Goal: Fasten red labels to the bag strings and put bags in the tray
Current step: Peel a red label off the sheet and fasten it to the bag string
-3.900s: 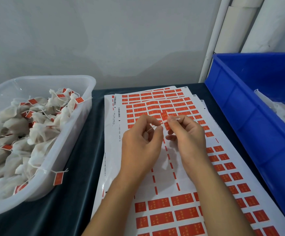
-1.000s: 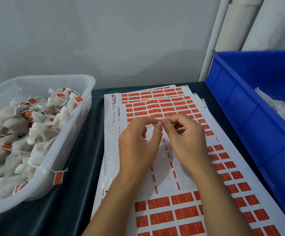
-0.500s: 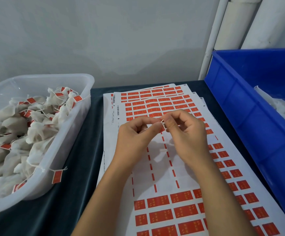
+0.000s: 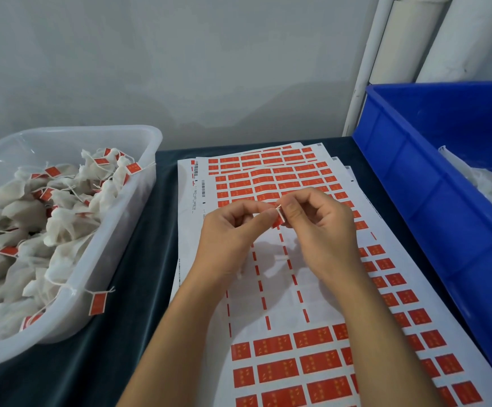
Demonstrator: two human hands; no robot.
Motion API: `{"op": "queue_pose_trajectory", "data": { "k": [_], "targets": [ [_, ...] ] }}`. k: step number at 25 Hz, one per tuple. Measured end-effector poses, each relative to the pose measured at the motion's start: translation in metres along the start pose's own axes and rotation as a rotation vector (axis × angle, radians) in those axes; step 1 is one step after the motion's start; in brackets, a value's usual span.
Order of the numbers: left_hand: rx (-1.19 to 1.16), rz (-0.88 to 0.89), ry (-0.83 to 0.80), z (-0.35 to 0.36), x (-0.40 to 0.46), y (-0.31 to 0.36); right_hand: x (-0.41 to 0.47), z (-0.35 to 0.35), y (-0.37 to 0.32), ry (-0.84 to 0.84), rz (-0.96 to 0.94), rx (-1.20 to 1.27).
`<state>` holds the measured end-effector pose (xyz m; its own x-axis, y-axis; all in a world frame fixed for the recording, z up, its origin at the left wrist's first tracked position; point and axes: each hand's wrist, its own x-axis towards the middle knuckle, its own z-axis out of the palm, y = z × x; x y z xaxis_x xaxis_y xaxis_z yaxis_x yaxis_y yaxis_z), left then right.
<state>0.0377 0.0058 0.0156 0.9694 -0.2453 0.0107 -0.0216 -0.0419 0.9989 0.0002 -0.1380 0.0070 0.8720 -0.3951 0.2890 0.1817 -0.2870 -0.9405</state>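
**Both hands pinch a red label above the label sheets**

The left hand (image 4: 233,233) and the right hand (image 4: 321,230) meet over the middle of the label sheets (image 4: 282,289), which lie on the dark table cloth (image 4: 139,289). Between them is one small red label (image 4: 279,216), seen nearly edge-on. The thumb and forefinger of the right hand pinch it from the right side, and the thumb tip of the left hand presses against it from the left. The other fingers of both hands are curled in. A thin white bit of string shows at the left fingertips, just beside the label, but the bag at its end is hidden; I cannot tell where it hangs.

The top sheet has empty places in its middle where labels are peeled off, and full rows of red labels near and far.

On the left stands the clear plastic tray (image 4: 150,160), touching the cloth. It holds many white bags (image 4: 33,230) with red labels on their strings. One labelled string (image 4: 97,302) hangs over the near rim, outside the tray.

On the right is a blue crate (image 4: 415,201) with white material inside.
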Motion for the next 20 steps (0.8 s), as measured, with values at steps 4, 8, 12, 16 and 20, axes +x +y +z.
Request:
{"op": "queue_pose_trajectory", "data": {
  "k": [4,8,12,16,20],
  "targets": [
    [0.009,-0.004,0.002,0.0,0.0003,0.0001,-0.0004,0.0,-0.0002,-0.001,0.001,0.011],
    [0.01,-0.006,0.002,0.0003,0.0003,0.0003,0.0001,0.0003,0.0001,-0.004,-0.001,0.017],
    [-0.001,-0.016,0.008,0.0006,0.0001,0.0004,-0.0004,0.0001,0.0012,-0.007,-0.002,0.032],
    [-0.006,-0.025,0.016,0.0014,0.0001,0.001,-0.0001,0.0006,0.0013,-0.009,-0.003,0.038],
    [-0.01,-0.022,0.011,0.0014,-0.0002,0.0012,0.0002,0.001,0.0011,-0.009,-0.001,0.037]
  ]
}}
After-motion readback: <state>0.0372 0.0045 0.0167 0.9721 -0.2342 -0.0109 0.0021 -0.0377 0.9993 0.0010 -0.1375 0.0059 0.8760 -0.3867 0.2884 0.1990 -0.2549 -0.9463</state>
